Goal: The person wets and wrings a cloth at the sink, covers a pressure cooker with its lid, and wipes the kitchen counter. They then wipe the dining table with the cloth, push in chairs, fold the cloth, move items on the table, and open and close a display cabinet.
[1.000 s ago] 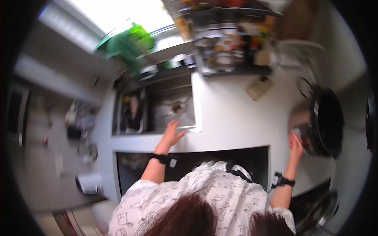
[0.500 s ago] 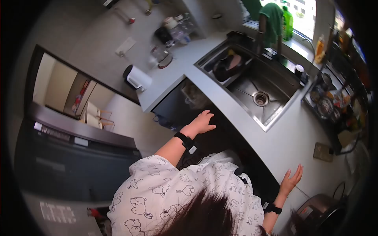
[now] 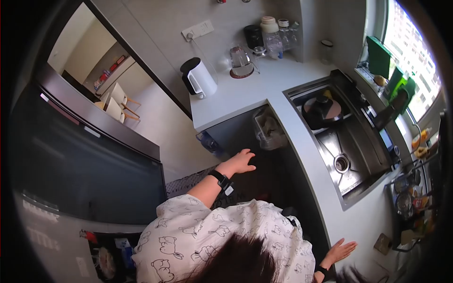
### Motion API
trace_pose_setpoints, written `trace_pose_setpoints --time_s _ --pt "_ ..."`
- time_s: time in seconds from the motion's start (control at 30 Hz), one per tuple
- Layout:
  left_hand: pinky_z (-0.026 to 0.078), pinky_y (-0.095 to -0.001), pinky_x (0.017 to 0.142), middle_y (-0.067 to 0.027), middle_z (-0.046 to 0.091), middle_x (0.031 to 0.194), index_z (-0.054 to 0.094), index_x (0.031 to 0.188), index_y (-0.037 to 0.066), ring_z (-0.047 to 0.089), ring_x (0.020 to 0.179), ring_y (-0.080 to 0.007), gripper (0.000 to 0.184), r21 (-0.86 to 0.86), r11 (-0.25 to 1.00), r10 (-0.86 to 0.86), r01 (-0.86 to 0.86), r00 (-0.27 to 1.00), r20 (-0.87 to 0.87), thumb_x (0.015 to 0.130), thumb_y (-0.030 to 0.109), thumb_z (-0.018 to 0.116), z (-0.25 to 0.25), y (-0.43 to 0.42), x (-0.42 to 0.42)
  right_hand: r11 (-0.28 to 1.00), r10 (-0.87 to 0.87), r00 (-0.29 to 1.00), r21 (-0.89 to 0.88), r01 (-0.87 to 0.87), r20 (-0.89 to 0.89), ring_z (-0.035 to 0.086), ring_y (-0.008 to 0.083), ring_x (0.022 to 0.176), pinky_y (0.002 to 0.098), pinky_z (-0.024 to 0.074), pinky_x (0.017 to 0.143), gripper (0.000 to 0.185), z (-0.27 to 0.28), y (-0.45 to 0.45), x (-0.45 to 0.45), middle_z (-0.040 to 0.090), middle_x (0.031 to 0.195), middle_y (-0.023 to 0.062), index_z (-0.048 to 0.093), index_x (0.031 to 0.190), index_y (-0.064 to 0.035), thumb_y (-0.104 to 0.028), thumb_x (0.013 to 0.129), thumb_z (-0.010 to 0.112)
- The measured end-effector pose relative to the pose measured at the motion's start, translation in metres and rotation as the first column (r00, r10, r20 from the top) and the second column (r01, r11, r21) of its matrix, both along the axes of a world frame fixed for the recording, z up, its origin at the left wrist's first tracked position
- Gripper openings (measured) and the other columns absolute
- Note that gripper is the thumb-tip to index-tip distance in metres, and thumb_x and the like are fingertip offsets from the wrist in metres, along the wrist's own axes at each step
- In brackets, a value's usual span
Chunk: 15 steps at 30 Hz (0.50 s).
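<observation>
My left hand (image 3: pixel 238 162) reaches out over the floor in front of the counter, fingers apart and holding nothing. A black band with a small white tag circles that wrist. Nearest to it are a transparent bag (image 3: pixel 271 134) hanging under the counter and a clear blue-tinted plastic item (image 3: pixel 209 143). At the lower right, my right hand (image 3: pixel 340 252) is stretched out, empty, over the edge of the white countertop (image 3: pixel 325 200); whether it touches the surface I cannot tell. A black band is on this wrist too.
A steel sink (image 3: pixel 363 162) holds a lidded dark pot (image 3: pixel 322 112). A white kettle (image 3: pixel 200 78), a glass pitcher (image 3: pixel 240 61) and several jars stand along the back. A dish rack (image 3: pixel 410 193) is at right. The dark refrigerator (image 3: pixel 89 155) stands at left, beside a doorway.
The view has swung to the right and turned, so the sink and window sit further right. My right hand appears lower, its fingers now pointing more sideways. Both hands remain empty.
</observation>
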<state>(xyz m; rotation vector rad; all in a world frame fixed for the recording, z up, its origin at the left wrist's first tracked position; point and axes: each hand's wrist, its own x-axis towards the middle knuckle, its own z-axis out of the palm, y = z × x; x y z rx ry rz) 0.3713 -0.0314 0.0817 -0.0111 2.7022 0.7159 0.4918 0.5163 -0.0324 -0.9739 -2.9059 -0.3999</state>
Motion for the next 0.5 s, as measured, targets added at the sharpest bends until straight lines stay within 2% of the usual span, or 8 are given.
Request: trace_pose_setpoints --time_s 0.07,0.1,0.23,0.3,0.33,0.37,0.43,0.5 --pt "0.033 -0.0395 0.100 -0.0213 0.028 0.136 0.043 0.125 0.004 0.034 0.122 -0.0378 0.062 -0.045 0.995 0.087 -0.087 0.996 -0.008 0.075 0.034 0.063 0.005 -0.032 -0.008 1.000 -0.006 0.999 0.015 0.005 0.044 0.019 0.0248 0.133 0.0399 0.0203 0.106 0.068 -0.001 -0.029 -0.031 0.018 0.145 0.0130 0.016 0.139 -0.0024 -0.051 0.091 0.026" --pt "0.033 -0.0391 0.100 -0.0224 0.029 0.135 0.044 0.124 0.002 0.035 0.122 -0.0374 0.061 -0.028 0.992 0.119 -0.121 0.991 -0.054 0.075 0.033 0.063 0.000 -0.050 -0.010 0.999 0.032 0.999 0.006 -0.032 -0.002 0.020 0.0279 0.132 0.0389 0.0200 0.106 0.070 0.003 -0.047 -0.045 0.018 0.143 0.0176 0.018 0.137 0.0024 -0.050 0.091 0.029" --pt "0.032 -0.0393 0.100 -0.0249 0.034 0.131 0.045 0.122 0.000 0.035 0.121 -0.0372 0.062 -0.013 0.987 0.158 -0.161 0.979 -0.129 0.074 0.035 0.064 -0.010 -0.107 -0.004 0.997 0.025 1.000 -0.079 -0.025 0.001 0.020 0.0330 0.131 0.0404 0.0167 0.107 0.071 0.020 -0.094 -0.088 0.019 0.142 0.0220 0.021 0.135 0.0055 -0.048 0.090 0.035" --pt "0.031 -0.0399 0.101 -0.0265 0.037 0.129 0.047 0.120 -0.001 0.035 0.121 -0.0373 0.064 -0.058 0.990 0.119 -0.129 0.981 -0.151 0.073 0.037 0.065 -0.022 -0.133 -0.004 0.974 0.109 0.985 -0.185 -0.133 -0.135 0.018 0.0368 0.131 0.0418 0.0130 0.108 0.072 0.012 -0.105 -0.105 0.021 0.140 0.0250 0.023 0.133 0.0075 -0.045 0.088 0.041" --pt "0.030 -0.0403 0.102 -0.0264 0.036 0.130 0.047 0.120 -0.001 0.034 0.122 -0.0374 0.064 -0.031 0.983 0.174 -0.180 0.976 -0.131 0.072 0.037 0.066 -0.022 -0.140 0.001 0.950 0.140 0.943 -0.228 -0.214 -0.302 0.015 0.0369 0.132 0.0424 0.0116 0.108 0.073 -0.003 -0.105 -0.111 0.021 0.140 0.0245 0.024 0.133 0.0076 -0.034 0.081 0.055" --pt "0.029 -0.0399 0.102 -0.0262 0.035 0.131 0.047 0.120 0.000 0.033 0.123 -0.0369 0.063 0.009 0.975 0.221 -0.221 0.969 -0.109 0.072 0.036 0.066 -0.020 -0.146 0.006 0.921 0.144 0.950 -0.313 -0.231 -0.276 0.014 0.0361 0.132 0.0426 0.0112 0.108 0.072 0.024 -0.124 -0.122 0.020 0.140 0.0243 0.025 0.132 0.0069 -0.033 0.080 0.054" --pt "0.030 -0.0389 0.102 -0.0249 0.032 0.133 0.047 0.121 0.001 0.032 0.124 -0.0359 0.062 -0.051 0.975 0.216 -0.216 0.976 -0.007 0.073 0.036 0.065 -0.039 -0.156 0.006 0.853 0.257 0.893 -0.349 -0.389 -0.369 0.015 0.0353 0.132 0.0439 0.0105 0.108 0.071 0.010 -0.156 -0.151 0.021 0.140 0.0231 0.026 0.134 0.0031 -0.034 0.080 0.055" --pt "0.030 -0.0385 0.102 -0.0240 0.031 0.134 0.047 0.121 0.001 0.032 0.125 -0.0355 0.062 -0.069 0.978 0.201 -0.195 0.976 0.087 0.073 0.036 0.065 -0.034 -0.154 0.004 0.688 0.308 0.897 -0.577 -0.440 -0.317 0.013 0.0339 0.133 0.0454 0.0091 0.108 0.070 0.023 -0.192 -0.191 0.021 0.141 0.0224 0.023 0.135 0.0029 -0.037 0.084 0.050"
